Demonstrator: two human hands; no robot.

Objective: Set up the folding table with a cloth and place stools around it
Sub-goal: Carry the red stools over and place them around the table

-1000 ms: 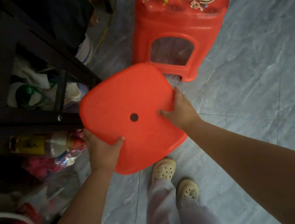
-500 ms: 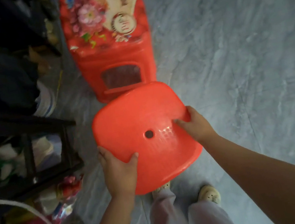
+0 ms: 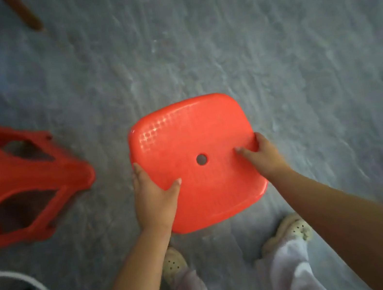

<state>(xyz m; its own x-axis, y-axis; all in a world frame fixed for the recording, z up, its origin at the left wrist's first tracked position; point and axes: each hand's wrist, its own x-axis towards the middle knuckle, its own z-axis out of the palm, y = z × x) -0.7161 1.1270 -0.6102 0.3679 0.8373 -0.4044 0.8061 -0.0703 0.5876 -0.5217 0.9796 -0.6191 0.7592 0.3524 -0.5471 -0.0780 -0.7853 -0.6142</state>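
Since the left hand (image 3: 152, 203) and right hand (image 3: 264, 157) both have a thumb-on-top grip pinching the square red plastic stool (image 3: 190, 132) over the grey floor (image 3: 269, 41), I'd lower it level, legs together.

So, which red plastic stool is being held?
The red plastic stool with the holed seat: left hand and right hand grip it; the other red stool stands apart.

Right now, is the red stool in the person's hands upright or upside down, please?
Upright: the red stool shows its seat top to the camera, legs hidden beneath; left hand and right hand grip its sides.
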